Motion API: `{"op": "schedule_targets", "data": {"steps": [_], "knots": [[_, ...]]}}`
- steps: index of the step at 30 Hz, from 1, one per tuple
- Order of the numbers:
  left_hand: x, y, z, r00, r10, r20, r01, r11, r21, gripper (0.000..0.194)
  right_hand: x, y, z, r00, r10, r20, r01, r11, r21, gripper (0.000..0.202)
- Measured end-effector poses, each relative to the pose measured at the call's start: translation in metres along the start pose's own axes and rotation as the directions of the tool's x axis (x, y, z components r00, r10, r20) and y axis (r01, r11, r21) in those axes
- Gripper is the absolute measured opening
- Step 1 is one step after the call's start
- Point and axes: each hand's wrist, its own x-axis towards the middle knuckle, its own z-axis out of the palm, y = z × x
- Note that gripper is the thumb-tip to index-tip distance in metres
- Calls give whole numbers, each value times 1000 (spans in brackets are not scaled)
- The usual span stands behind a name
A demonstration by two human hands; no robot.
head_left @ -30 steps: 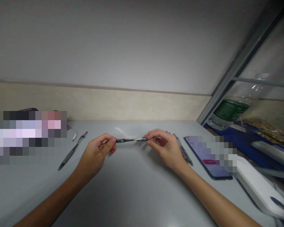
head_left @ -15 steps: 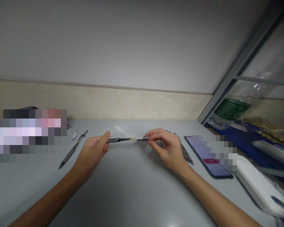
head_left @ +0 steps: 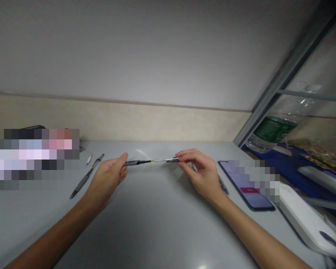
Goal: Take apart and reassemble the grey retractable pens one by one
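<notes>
Between my two hands a pen (head_left: pixel 145 161) is held nearly level above the table. My left hand (head_left: pixel 110 175) is closed round its grey grip end, thumb on top. A dark section, a small yellow band and a long clear or pale stretch run from there toward the right. My right hand (head_left: pixel 200 170) pinches the dark clip end with thumb and fingertips. Whether the parts are joined inside the fingers I cannot tell. Left of my left hand lies another grey pen (head_left: pixel 85 178). Several more pens (head_left: pixel 223 185) lie behind my right hand, mostly hidden by it.
A phone (head_left: pixel 248 188) with a lit screen lies on the grey table (head_left: pixel 156 224) at the right, beside a white device (head_left: pixel 308 220). Beyond the metal frame (head_left: pixel 268 93) is a green-labelled bottle (head_left: pixel 274 129). A white cable (head_left: pixel 89 157) and a blurred-out patch are at the left.
My hands have drawn slightly apart and up, and a longer clear stretch of the pen shows between them. My right hand now covers more of the pens behind it.
</notes>
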Motion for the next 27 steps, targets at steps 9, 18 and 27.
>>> {"op": "schedule_targets", "data": {"steps": [9, 18, 27], "knots": [[-7, 1, 9, 991, 66, 112, -81, 988, 129, 45, -1, -3, 4, 997, -54, 61, 55, 998, -17, 7], [-6, 3, 5, 975, 213, 56, -217, 974, 71, 26, -5, -4, 13, 892, 372, 258, -434, 863, 257, 33], [-4, -1, 5, 986, 153, 69, -151, 988, -38, 25, -1, -2, 7, 830, 422, 365, -501, 851, 157, 34]]}}
